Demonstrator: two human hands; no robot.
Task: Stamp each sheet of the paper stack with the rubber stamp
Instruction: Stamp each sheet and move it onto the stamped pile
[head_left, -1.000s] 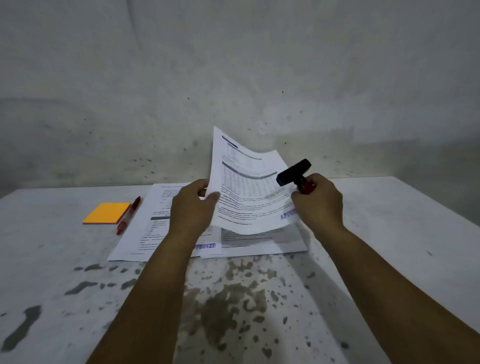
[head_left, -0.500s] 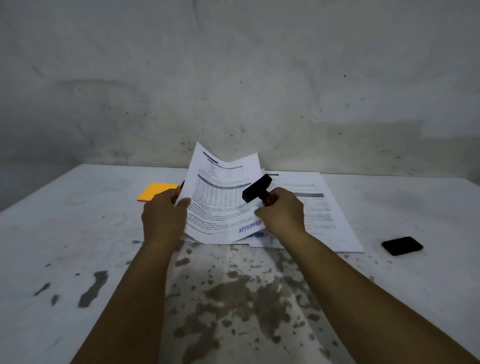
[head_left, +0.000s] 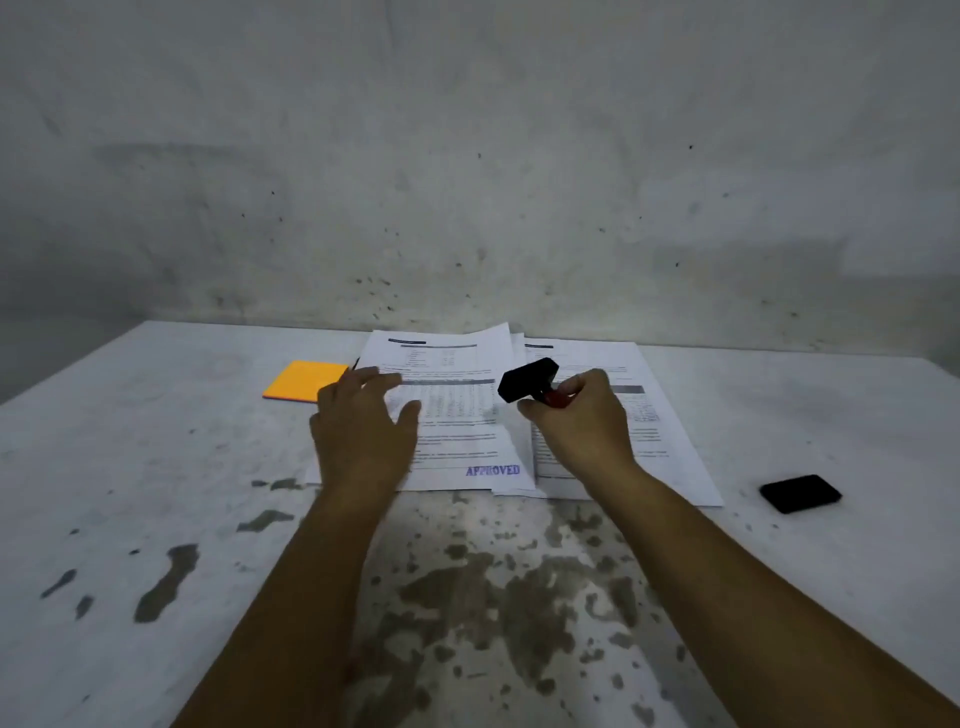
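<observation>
- Since the frame half a second earlier, the stamped sheet (head_left: 452, 415) had gone from being held up, curled in the air, to lying flat on the left pile; we logged it as released.
- Left hand (head_left: 363, 431) was over the left part of that sheet with fingers spread and nearly straight, gripping nothing. We could not tell whether the palm pressed on the paper or hovered just above it.
- Right hand (head_left: 576, 426) had its fingers curled around the red handle of the rubber stamp (head_left: 530, 382), the black block tilted up and to the left, clear of the paper.
- The stamp sat just right of the stamped sheet's right edge, above the seam between it and the right pile (head_left: 654, 415).
- A blue "APPROVED" mark (head_left: 492, 471) showed at the sheet's near right corner; this sheet was done.
- The right pile lay touching the stamped sheet on its right side; we saw no mark on its visible part, though the right hand hid some of it. We judged it the unstamped remainder and the next target.
- Left of the stamped sheet: orange sticky pad (head_left: 304, 380). Well to its right, beyond the right pile: black ink pad (head_left: 800, 492) on the table (head_left: 156, 467).
- Judgement: one transfer complete; the stamp may need re-inking before the next press.
</observation>
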